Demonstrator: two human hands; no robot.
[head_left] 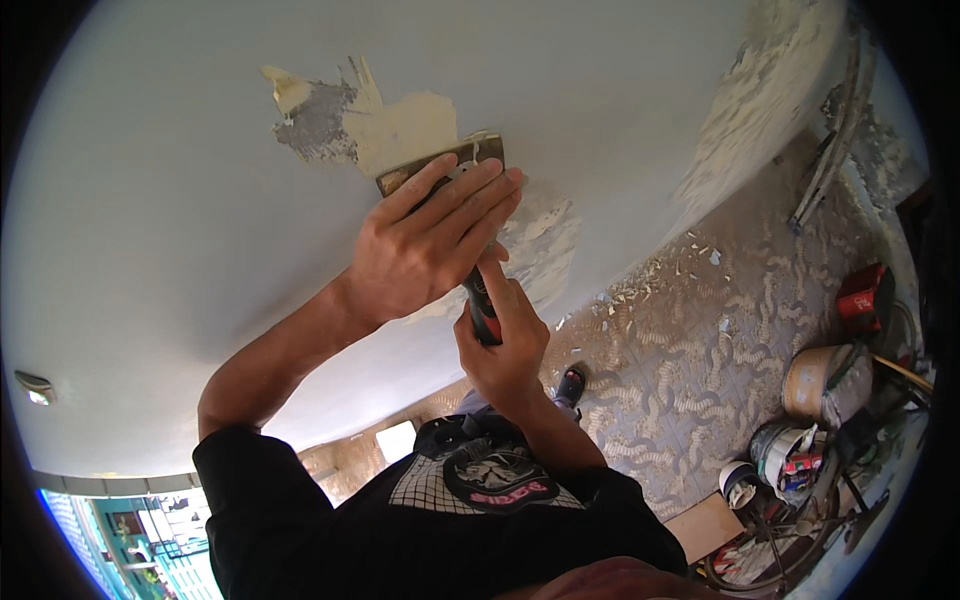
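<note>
A wide scraper (403,176) lies with its blade against a pale grey wall (200,180), at the lower edge of a patch (405,128) where the paint is stripped to cream and dark grey. My right hand (508,345) is wrapped round its black and red handle, below the blade. Over the blade, my left hand (425,235) is laid with straight fingers, pressing on its face and hiding part of it. Another rough, partly stripped patch (540,235) shows just right of my hands.
Paint flakes (690,265) litter the patterned floor (650,370) along the wall. At the right stand a red tin (865,298), a large tub (812,383) and a white bucket (775,455) full of items. A board (705,527) lies nearby. My sandalled foot (572,384) is below.
</note>
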